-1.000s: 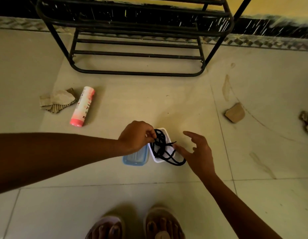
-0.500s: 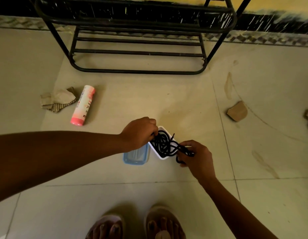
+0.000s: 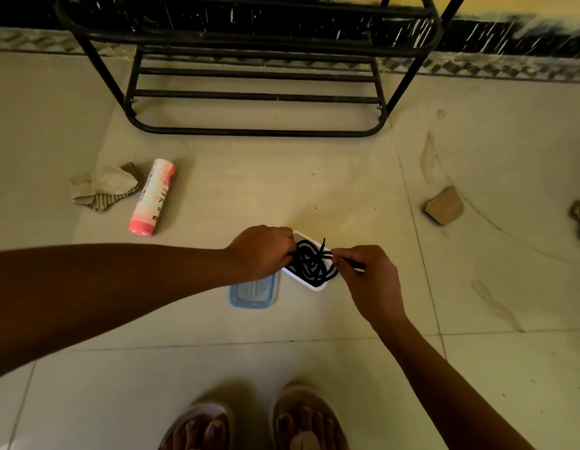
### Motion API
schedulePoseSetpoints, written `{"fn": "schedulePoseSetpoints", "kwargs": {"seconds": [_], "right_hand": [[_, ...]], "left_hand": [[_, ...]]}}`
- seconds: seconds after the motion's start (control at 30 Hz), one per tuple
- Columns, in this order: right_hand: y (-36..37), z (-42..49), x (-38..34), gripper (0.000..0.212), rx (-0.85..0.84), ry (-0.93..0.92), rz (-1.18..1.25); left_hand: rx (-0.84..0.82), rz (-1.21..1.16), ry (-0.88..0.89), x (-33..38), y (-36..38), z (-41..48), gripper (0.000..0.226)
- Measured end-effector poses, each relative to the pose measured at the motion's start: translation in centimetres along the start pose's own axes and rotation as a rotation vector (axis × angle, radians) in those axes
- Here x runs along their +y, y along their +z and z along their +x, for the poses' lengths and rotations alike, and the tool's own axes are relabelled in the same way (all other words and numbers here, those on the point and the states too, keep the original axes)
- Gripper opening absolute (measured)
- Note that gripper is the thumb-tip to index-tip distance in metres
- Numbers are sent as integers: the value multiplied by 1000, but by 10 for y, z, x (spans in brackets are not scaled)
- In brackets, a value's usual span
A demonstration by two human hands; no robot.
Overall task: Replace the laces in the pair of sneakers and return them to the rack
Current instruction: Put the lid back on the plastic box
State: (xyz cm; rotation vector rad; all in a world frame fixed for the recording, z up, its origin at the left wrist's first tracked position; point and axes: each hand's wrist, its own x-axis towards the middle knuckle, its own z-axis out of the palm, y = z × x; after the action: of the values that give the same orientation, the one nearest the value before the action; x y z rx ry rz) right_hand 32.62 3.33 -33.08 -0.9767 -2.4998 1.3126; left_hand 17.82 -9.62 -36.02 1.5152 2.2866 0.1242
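Black laces, thin cords in a tangled coil, lie in a white container. The left hand has its fingers clamped on the container's left rim. The right hand pinches a lace end at its right rim. A blue lid lies just left of the container on the pale tiled floor, and the black rack stands beyond it against the wall.

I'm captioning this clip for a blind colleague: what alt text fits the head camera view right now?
Seen from above, a person's left hand and right hand grip tangled black shoelaces in a white rectangular plastic container on the pale tiled floor. A clear blue-rimmed lid lies beside it, and a black metal rack stands beyond.
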Motion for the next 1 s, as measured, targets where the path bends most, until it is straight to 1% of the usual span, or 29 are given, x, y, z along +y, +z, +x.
{"fn": "schedulePoseSetpoints", "kwargs": {"seconds": [0.1,0.2,0.27,0.33,0.4,0.5,0.57,0.63,0.73,0.77,0.83,0.93,1.0], "right_hand": [[3,5,-2,19,80,-115,-48],[13,14,-2,15,65,-95,11],[22,17,2,11,50,-87,-22],[31,15,10,11,40,-148,-121],[37,11,15,15,18,-246,-284],[41,11,19,25,-12,-349,-470],[42,13,20,23,-61,-368,-553],[43,16,18,9,-174,-336,-580],[43,19,21,17,-296,-317,-539],[41,19,22,18,-302,-331,-487],[37,17,28,19,-258,-394,-407],[27,12,35,13,-151,-468,-428],[22,11,37,18,-111,-461,-422]], "left_hand": [[-12,-104,-6,-1,2,1,25],[45,-241,-62,0,3,1,21],[89,-291,-101,1,3,0,18],[169,-361,-133,2,2,-2,17],[236,-441,-168,1,1,-4,22],[272,-513,-183,0,3,-2,25],[230,-529,-160,0,3,0,28],[126,-460,-110,1,5,1,30],[9,-315,-83,5,8,0,26],[-9,-291,-100,6,8,0,27],[-20,-267,-127,7,7,0,27],[-11,-258,-140,7,6,1,28],[6,-274,-142,6,7,1,26]]}}
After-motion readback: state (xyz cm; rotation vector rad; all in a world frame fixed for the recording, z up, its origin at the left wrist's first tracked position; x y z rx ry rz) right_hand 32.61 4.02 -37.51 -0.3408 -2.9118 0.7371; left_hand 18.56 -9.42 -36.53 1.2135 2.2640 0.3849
